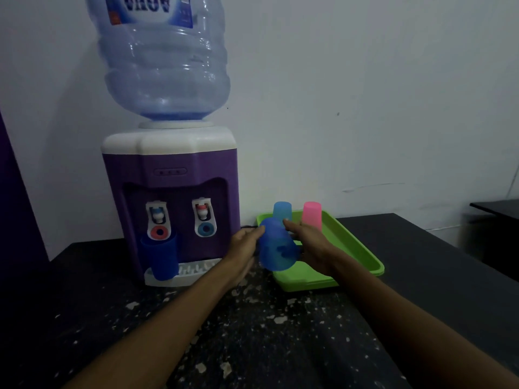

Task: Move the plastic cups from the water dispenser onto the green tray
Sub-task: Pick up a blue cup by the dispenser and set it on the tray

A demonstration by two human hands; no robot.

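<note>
Translucent blue cup (276, 248), tapered, tilted between both hands.

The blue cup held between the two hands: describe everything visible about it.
The blue cup is translucent plastic, a plain tapered tumbler without a handle. It is held off the counter, inverted and tilted, closed base up and away, wider mouth down toward the camera. The left hand touches its left side and the right hand its right, fingers reaching near the base. It hangs over the near left corner of the green tray, in front of a lighter blue cup, and appears not to touch the tray.
</note>
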